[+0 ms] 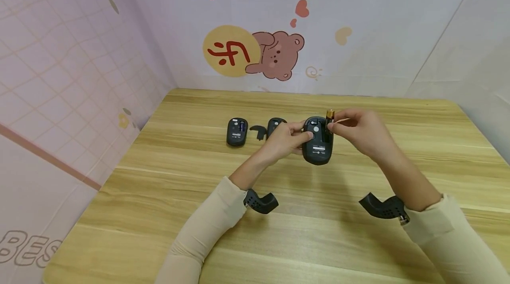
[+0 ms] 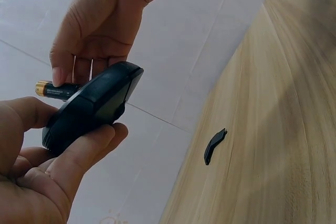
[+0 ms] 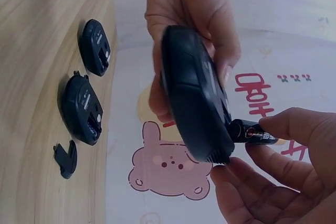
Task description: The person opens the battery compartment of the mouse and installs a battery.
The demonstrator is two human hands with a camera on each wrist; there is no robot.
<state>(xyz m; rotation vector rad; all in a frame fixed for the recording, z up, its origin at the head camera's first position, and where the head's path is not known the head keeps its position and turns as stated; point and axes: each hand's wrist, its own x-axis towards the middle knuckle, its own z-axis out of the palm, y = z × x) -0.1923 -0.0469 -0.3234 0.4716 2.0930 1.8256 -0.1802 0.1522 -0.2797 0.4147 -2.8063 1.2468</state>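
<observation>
My left hand (image 1: 281, 142) grips a black computer mouse (image 1: 317, 154) above the table, its underside with the uncovered battery slot turned up towards me. Thumb on the underside, the other fingers pass behind the mouse. Between thumb and fingertips, my right hand (image 1: 363, 132) pinches a black AA battery (image 1: 330, 118) with a copper-coloured end. The battery stands tilted, its lower end at the slot, as the right wrist view shows with the battery (image 3: 257, 132) against the mouse's underside (image 3: 210, 85).
On the wooden table (image 1: 191, 173), a second mouse (image 1: 237, 132) lies underside up with a battery in its slot. A third mouse (image 1: 273, 125) is partly hidden behind my left hand. Between them lies a battery cover (image 1: 260, 131); another loose cover (image 3: 66, 159) shows in the right wrist view.
</observation>
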